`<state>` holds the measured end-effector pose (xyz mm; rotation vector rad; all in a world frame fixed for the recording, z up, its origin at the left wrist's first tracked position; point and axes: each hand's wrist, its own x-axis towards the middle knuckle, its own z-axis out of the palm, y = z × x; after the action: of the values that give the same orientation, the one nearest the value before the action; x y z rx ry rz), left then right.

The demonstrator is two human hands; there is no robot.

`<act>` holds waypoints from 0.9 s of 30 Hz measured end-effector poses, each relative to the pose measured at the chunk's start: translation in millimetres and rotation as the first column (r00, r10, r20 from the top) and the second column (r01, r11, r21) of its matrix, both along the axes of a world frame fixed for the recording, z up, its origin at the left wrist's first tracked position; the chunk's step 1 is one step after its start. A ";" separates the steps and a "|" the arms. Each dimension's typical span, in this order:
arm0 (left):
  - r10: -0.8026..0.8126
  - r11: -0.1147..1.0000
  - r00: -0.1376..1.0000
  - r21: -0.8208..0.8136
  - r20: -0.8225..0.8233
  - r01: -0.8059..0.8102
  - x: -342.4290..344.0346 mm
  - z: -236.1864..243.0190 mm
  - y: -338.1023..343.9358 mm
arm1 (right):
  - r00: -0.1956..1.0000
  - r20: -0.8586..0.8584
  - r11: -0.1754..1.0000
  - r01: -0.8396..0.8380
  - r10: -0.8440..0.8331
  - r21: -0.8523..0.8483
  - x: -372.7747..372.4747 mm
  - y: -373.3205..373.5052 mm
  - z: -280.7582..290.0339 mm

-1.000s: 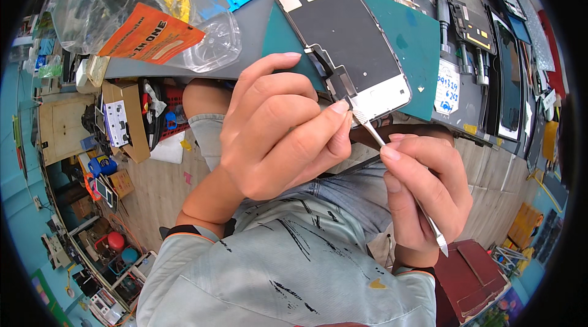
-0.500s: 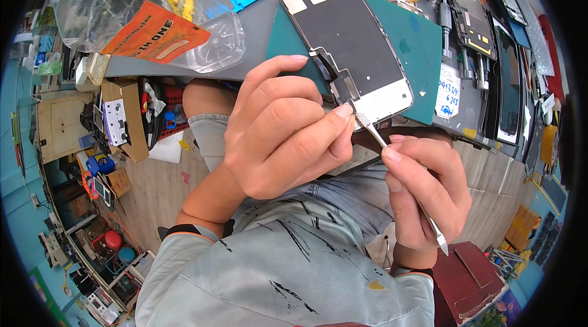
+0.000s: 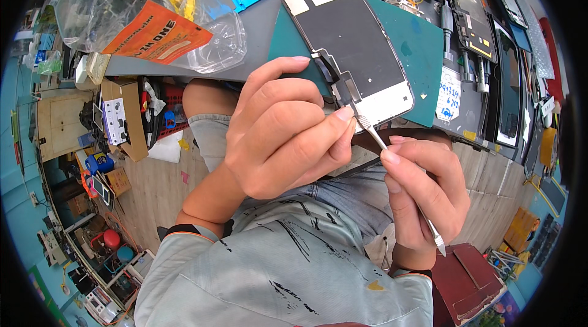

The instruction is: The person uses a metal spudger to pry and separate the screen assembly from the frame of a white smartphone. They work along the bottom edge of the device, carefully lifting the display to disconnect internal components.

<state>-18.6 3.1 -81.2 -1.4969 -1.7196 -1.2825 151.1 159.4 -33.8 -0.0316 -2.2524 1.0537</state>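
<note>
A phone screen assembly, dark-backed with a white lower end, lies face down on a green mat at the table's front edge. A dark flex cable runs along its left side. My left hand is closed at the screen's lower left, thumb and index tips pinched at the cable's lower end. My right hand grips a slim metal pry tool, whose upper end meets the screen's lower end beside my left fingertips. The tool's other end sticks out below my right hand.
Left lie a clear plastic package with an orange label and a blue frame. Right are metal tools, phone parts and dark screens. Below left is a cardboard box; small parts line the back.
The view of table, mat and screen has shifted slightly right and down. Both hands stay in much the same pose, the tool's end still at the screen's lower end.
</note>
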 end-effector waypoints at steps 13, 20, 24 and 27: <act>0.010 1.000 0.996 -0.006 0.094 -0.009 -0.4 4.5 -0.9 | 1.000 0.026 0.995 0.004 -0.007 0.099 1.1 -2.4 2.7; 0.037 0.998 0.997 -0.062 0.073 -0.032 2.7 11.0 -2.4 | 0.999 0.040 0.989 0.008 -0.014 0.149 1.6 -1.6 4.1; 0.031 0.998 0.997 -0.059 0.067 -0.027 2.6 9.9 -2.2 | 0.999 0.044 0.991 -0.010 0.005 0.133 1.2 -0.6 5.9; 0.023 0.999 0.998 -0.049 0.059 -0.020 1.9 7.5 -1.6 | 0.999 0.044 0.996 -0.011 0.006 0.092 0.5 0.2 6.7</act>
<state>-16.7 1.5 -73.7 -1.4771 -1.8123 -1.2947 151.6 159.6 -27.1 -0.0064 -2.3401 0.9613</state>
